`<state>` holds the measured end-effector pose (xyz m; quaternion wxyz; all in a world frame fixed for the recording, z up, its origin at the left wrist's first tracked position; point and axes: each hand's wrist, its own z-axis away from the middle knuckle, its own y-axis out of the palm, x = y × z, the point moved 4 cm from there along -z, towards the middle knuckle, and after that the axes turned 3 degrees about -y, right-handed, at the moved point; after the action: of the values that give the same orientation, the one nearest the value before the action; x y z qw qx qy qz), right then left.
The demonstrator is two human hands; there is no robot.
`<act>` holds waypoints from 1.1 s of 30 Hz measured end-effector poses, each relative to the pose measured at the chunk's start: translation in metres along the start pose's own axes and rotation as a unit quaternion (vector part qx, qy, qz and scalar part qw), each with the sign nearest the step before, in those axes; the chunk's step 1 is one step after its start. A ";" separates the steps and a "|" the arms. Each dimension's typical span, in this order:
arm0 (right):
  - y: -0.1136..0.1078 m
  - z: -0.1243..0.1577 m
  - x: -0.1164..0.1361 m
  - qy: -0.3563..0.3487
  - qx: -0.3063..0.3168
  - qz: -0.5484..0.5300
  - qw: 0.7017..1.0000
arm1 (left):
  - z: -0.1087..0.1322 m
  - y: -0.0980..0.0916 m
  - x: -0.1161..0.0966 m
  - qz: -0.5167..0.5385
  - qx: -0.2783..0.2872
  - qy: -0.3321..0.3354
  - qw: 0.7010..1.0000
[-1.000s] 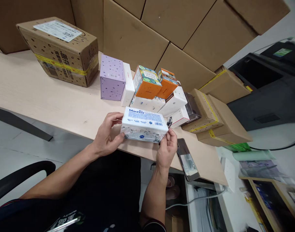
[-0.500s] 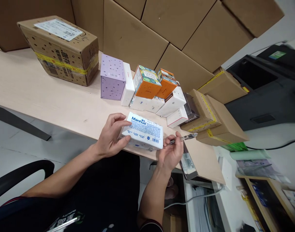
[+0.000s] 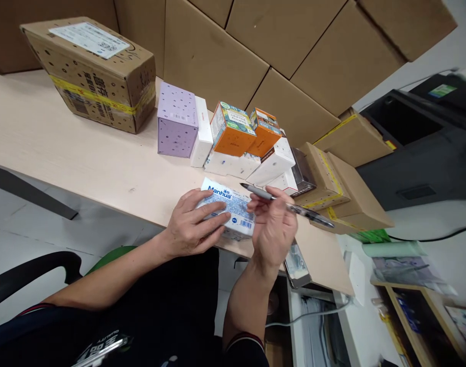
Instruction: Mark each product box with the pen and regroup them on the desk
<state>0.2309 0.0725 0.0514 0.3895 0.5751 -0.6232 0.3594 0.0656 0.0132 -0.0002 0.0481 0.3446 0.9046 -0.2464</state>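
Observation:
A white tissue pack [image 3: 233, 206] printed "Manhua" lies flat at the near edge of the wooden desk [image 3: 83, 163]. My left hand [image 3: 192, 224] rests on top of it with fingers stretched out, pressing it down. My right hand [image 3: 273, 227] hovers just right of the pack and pinches a grey pen [image 3: 286, 204], which lies across the fingers with its tip pointing left over the pack.
Behind the pack stand a purple box [image 3: 177, 122], two orange boxes [image 3: 233, 130], several white boxes [image 3: 271, 163] and taped flat cartons [image 3: 332, 183]. A large carton [image 3: 91, 71] sits far left. A phone [image 3: 296, 265] lies at the desk edge, a black printer [image 3: 420, 137] at right.
The pack went from held up in both hands to lying flat on the desk. My left hand now presses on it, and my right hand has let go and turned the pen tip leftward.

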 end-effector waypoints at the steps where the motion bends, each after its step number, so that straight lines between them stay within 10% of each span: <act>1: 0.003 0.000 -0.004 0.011 0.026 0.008 1.000 | 0.000 0.000 -0.001 -0.010 -0.001 0.003 1.000; 33: 0.003 0.015 -0.015 -0.047 0.033 0.240 0.969 | -0.001 0.000 -0.005 -0.027 -0.019 0.009 0.999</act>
<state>0.2274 0.0660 0.0316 0.2433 0.4376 -0.7484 0.4349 0.0698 0.0110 0.0022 0.0399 0.3212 0.9185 -0.2273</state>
